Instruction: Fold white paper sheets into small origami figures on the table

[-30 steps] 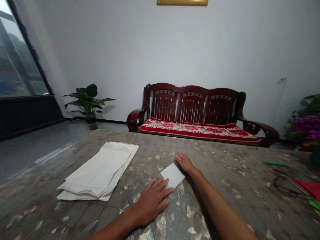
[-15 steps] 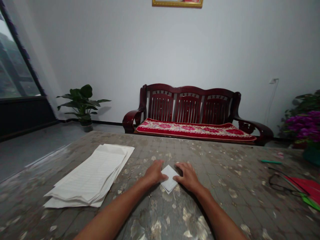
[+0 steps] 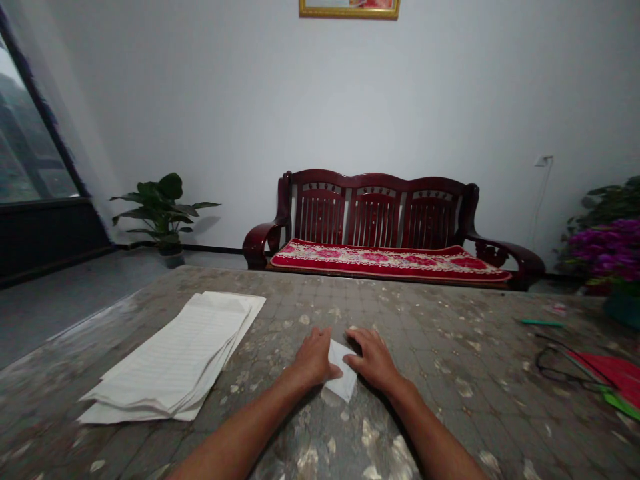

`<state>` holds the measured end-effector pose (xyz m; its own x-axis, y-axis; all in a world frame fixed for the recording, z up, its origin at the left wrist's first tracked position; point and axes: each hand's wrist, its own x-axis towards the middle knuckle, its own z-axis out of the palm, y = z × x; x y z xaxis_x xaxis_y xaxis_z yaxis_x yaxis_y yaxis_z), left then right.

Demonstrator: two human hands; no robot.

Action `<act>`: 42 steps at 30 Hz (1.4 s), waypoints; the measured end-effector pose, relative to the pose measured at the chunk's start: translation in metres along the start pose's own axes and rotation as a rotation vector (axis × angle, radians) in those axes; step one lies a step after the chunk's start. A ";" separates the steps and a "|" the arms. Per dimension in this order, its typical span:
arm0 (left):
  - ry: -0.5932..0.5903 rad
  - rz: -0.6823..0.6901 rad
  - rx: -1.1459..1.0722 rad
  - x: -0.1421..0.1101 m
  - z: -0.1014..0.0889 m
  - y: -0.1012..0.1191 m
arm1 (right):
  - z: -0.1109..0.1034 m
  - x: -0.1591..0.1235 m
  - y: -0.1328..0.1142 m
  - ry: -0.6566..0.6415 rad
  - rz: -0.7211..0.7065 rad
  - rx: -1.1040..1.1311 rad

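A small white folded paper [image 3: 345, 387] lies on the table between my two hands, its lower corner pointing toward me. My left hand [image 3: 314, 358] is at its left side, the thumb across the top of the paper and the fingers curled by its edge. At the right edge is my right hand [image 3: 374, 358], thumb and bent fingers around that side of the paper. Both hands cover parts of the paper, so its full outline is hidden.
To the left lies a stack of lined paper sheets [image 3: 165, 360]. On the right are eyeglasses [image 3: 565, 373], a green pen [image 3: 543, 323] and red paper [image 3: 613, 377]. Beyond the patterned table [image 3: 450, 413] stands a wooden bench [image 3: 375, 217].
The folded paper has turned and shifted slightly toward me. My left thumb has moved further over it, and my left hand sits a little closer to the right one.
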<state>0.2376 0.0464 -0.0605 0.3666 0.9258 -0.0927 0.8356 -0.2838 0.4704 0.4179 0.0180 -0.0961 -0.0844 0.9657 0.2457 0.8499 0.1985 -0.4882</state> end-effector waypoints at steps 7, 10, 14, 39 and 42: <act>0.064 -0.021 -0.199 0.012 0.007 -0.002 | 0.002 -0.002 0.001 0.102 -0.002 0.114; 0.231 0.066 -0.411 0.012 0.005 -0.003 | 0.001 -0.001 0.002 0.185 0.024 0.238; 0.532 0.381 -0.446 0.003 -0.001 -0.004 | -0.007 -0.003 -0.002 0.428 -0.123 0.300; 0.034 0.601 0.166 -0.037 0.016 -0.029 | -0.006 -0.014 -0.015 -0.011 -0.342 -0.057; -0.026 0.626 0.202 -0.039 0.012 -0.031 | -0.005 -0.016 -0.014 -0.146 -0.308 -0.120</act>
<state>0.2028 0.0160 -0.0823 0.8163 0.5645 0.1226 0.5203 -0.8106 0.2686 0.4100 -0.0009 -0.0888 -0.4121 0.8789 0.2401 0.8272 0.4714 -0.3059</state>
